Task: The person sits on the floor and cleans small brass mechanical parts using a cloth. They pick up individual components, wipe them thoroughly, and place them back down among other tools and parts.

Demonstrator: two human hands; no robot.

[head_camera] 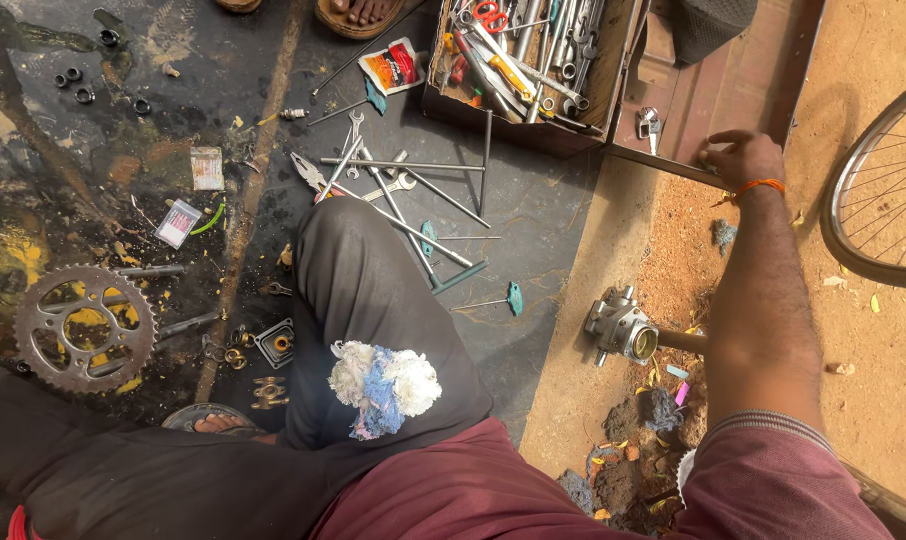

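Seen from above, a seated person's right hand (741, 158) reaches out, fingers curled and empty, resting on the edge of a rusty metal tray (733, 90). The left hand is out of sight. A carburetor (621, 330) lies on the dirt beside the forearm. 1 sprocket (83, 325) and what look like T-handle wrenches (413, 195) lie on the dark floor.

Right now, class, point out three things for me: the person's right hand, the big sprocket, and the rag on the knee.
right hand (741, 158), head view, back of the hand at the tray edge.
sprocket (45, 308), head view, toothed ring, left side.
rag (385, 386), head view, middle of the white and blue wad.
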